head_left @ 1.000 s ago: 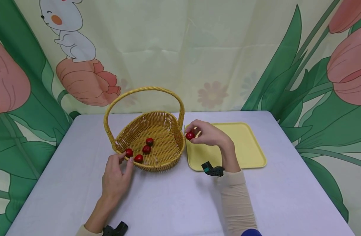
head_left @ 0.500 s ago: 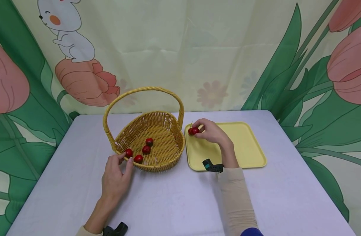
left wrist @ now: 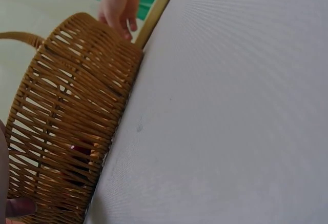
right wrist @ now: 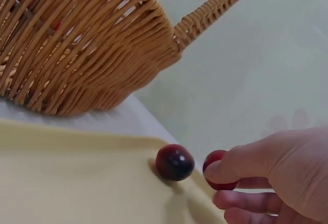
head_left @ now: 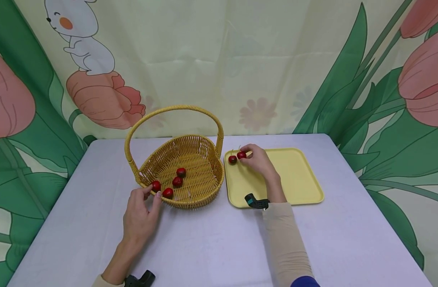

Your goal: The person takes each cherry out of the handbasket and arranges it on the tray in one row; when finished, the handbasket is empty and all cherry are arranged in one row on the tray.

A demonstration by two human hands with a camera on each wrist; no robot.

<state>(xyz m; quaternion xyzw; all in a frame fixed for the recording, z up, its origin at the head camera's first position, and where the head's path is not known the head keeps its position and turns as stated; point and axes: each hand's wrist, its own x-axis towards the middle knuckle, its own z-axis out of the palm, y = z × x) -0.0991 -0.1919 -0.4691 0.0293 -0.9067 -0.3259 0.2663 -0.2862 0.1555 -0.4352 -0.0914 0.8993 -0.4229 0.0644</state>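
My right hand [head_left: 259, 161] pinches a red cherry [head_left: 241, 155] between thumb and fingers over the far left part of the yellow tray [head_left: 298, 179]. Just left of it, a darker cherry [head_left: 232, 160] lies on the tray in its far left corner; the right wrist view shows this dark cherry [right wrist: 175, 162] close beside the held one. My left hand [head_left: 141, 217] grips the near left rim of the wicker basket [head_left: 204, 175], thumb outside the weave. Several cherries [head_left: 177, 182] lie inside the basket, one right by the left fingertips.
The basket's tall arched handle [head_left: 183, 107] rises above it, left of the tray. Both stand on a white-covered table [head_left: 212, 247]. A printed curtain [head_left: 190, 59] hangs behind the table's far edge.
The right hand has moved right and slightly away from the basket with a cherry in its fingers. The darker cherry now lies apart on the tray. The left hand stays on the basket rim.
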